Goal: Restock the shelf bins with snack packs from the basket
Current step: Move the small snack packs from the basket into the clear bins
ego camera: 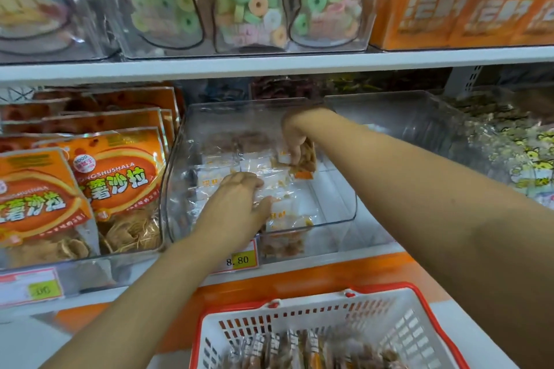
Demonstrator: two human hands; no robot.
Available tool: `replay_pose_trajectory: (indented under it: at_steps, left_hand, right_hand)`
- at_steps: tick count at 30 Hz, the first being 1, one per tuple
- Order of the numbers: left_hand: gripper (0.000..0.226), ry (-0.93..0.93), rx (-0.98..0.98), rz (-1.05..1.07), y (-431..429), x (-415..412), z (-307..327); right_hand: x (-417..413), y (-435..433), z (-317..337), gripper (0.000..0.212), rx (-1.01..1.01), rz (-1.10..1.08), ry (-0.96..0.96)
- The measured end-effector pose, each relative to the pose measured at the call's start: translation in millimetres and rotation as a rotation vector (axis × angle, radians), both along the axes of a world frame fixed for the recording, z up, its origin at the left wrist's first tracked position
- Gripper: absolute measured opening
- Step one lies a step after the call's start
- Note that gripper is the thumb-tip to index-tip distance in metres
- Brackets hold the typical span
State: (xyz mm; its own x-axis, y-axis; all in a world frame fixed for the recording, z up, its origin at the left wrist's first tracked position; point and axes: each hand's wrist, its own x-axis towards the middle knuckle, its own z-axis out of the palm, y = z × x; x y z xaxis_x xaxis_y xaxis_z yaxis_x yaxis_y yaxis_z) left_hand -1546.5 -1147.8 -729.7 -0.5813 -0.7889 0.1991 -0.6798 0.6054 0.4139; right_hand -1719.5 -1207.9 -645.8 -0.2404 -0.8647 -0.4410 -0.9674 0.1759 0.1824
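Observation:
A clear plastic shelf bin [344, 216] in the middle of the lower shelf holds several small white-and-orange snack packs [215, 172]. My left hand [239, 204] reaches over the bin's front wall and lies on the packs, its fingers bent down onto them. Deeper in the bin, my right hand [295, 136] pinches a brown-and-orange snack pack [308, 162] near the right side. Below, a white basket [419, 335] with a red rim holds several more snack packs [299, 350].
Orange snack bags [120, 186] fill the bin on the left. A second clear bin [419, 123] and yellow-printed packs [527, 159] stand to the right. Jars of ring candies [254, 9] line the upper shelf. A price tag [239, 260] hangs on the shelf edge.

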Motion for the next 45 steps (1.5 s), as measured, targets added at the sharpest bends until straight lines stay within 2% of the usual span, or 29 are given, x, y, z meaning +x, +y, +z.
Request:
replay_pose_trajectory:
  at_steps: [5,9,11,13,15,20,22,27,30,33,35,38,40,43,45]
  left_hand:
    - [0.039,0.02,-0.029,-0.013,0,1,-2]
    - [0.039,0.013,-0.041,-0.011,0,-1,-2]
    - [0.038,0.013,-0.046,-0.01,-1,-1,-2]
    - [0.038,0.006,-0.047,-0.009,0,-1,-2]
    - [0.038,0.004,-0.047,-0.006,0,-1,-2]
    - [0.039,-0.002,-0.054,0.006,2,-3,-2]
    - [0.039,-0.003,-0.054,0.007,3,-3,-2]
    - [0.039,0.0,-0.064,-0.002,0,-3,-3]
    - [0.039,0.0,-0.073,-0.012,0,-2,-3]
    - [0.036,0.068,-0.127,-0.02,5,0,0]
    - [0.03,0.171,-0.213,-0.054,12,2,2]
    - [0.028,0.367,-0.325,-0.181,32,5,6]
    - [0.032,0.43,-0.348,-0.259,51,5,7]
    - [0.041,0.4,-0.251,-0.327,78,3,-7]
    - [0.044,0.275,-0.142,-0.332,96,2,-25]
  right_hand:
    - [-14,-6,-20,0.062,-0.119,0.153,-0.032]
    - [-13,-4,-38,0.074,-0.233,0.18,0.062]
    - [-9,-4,-38,0.061,-0.279,0.161,0.096]
    - [-6,0,-38,0.03,-0.245,0.113,0.087]
    - [-6,2,-44,0.016,-0.172,0.058,0.006]
    - [-13,6,-59,0.015,0.092,-0.117,-0.344]
    - [-12,4,-59,0.026,0.142,-0.209,-0.447]
    - [-9,4,-57,0.042,0.111,-0.296,-0.489]
    - [-7,7,-57,0.043,0.093,-0.308,-0.516]
    - [-6,13,-50,0.029,-0.03,-0.252,-0.499]
    - [-3,27,-35,0.014,-0.141,-0.163,-0.4]
    - [1,61,-13,0.034,-0.427,0.009,-0.22]
    - [3,93,-6,0.043,-0.614,0.046,-0.253]
    - [3,142,-9,0.051,-0.679,0.067,-0.358]
    - [1,174,-23,0.052,-0.657,0.081,-0.387]
